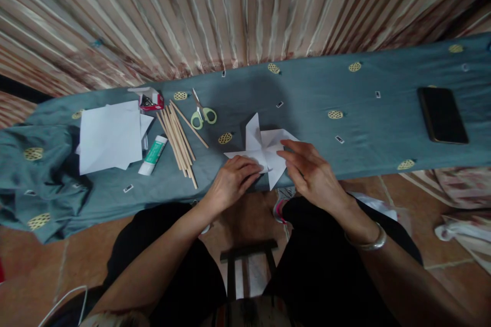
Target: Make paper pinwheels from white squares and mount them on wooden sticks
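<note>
A white folded paper shape (pixel 261 148) with pointed flaps, like a pinwheel, lies on the blue-grey cloth near its front edge. My left hand (pixel 230 181) presses on the paper's left part with its fingers curled together. My right hand (pixel 310 171) rests on the right part, fingers bent down onto the paper. A metal bangle (pixel 368 242) circles my right wrist.
On the cloth-covered table (pixel 345 122), to the left, lie several wooden sticks (pixel 178 138), green-handled scissors (pixel 202 112), a glue stick (pixel 153 155), a stack of white paper (pixel 109 135) and a small red box (pixel 150 98). A black phone (pixel 442 114) lies far right. Striped curtain behind.
</note>
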`<state>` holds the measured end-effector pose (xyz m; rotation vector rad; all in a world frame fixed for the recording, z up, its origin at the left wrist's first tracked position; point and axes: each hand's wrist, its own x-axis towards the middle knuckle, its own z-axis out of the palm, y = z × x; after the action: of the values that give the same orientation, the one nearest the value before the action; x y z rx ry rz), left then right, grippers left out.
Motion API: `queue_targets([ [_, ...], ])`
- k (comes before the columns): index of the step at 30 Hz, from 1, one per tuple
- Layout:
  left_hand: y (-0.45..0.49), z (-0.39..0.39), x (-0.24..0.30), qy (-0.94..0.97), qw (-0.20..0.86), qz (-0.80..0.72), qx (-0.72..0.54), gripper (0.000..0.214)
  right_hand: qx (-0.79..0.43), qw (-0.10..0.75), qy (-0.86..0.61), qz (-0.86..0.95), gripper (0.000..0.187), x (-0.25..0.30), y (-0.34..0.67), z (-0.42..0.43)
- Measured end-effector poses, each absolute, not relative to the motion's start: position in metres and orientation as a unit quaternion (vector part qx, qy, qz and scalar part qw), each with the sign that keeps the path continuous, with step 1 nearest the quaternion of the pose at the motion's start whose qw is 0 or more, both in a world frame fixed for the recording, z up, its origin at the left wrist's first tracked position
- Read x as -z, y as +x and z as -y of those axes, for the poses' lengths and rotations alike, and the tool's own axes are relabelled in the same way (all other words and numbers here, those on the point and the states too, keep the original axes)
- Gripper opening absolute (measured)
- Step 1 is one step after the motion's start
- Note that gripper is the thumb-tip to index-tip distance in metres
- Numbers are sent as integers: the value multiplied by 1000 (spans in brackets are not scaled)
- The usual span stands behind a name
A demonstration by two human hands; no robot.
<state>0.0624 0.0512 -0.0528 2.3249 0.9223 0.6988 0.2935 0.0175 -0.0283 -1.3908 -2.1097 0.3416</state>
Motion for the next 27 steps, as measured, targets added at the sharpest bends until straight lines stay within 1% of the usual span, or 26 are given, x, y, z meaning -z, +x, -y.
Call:
queue_targets([
  [4,67,-58,56,836,280,-372,-291,18,-111,291,-514,799,31,30,287,-17],
  [7,72,-63,56,831,272,-402,-271,18,-100,293,-511,802,31,29,278,-13],
  [11,77,-68,55,831,263,-430,-236,15,-92,249,-494,828,32,28,266,-7],
  [15,79,-71,55,830,260,-435,-232,9,-60,208,-497,841,32,28,260,-5],
  [22,83,-72,56,801,286,-468,-239,8,-28,173,-505,845,32,34,258,-3],
  [27,83,-72,56,802,284,-470,-233,5,-23,169,-505,846,31,32,257,-4],
])
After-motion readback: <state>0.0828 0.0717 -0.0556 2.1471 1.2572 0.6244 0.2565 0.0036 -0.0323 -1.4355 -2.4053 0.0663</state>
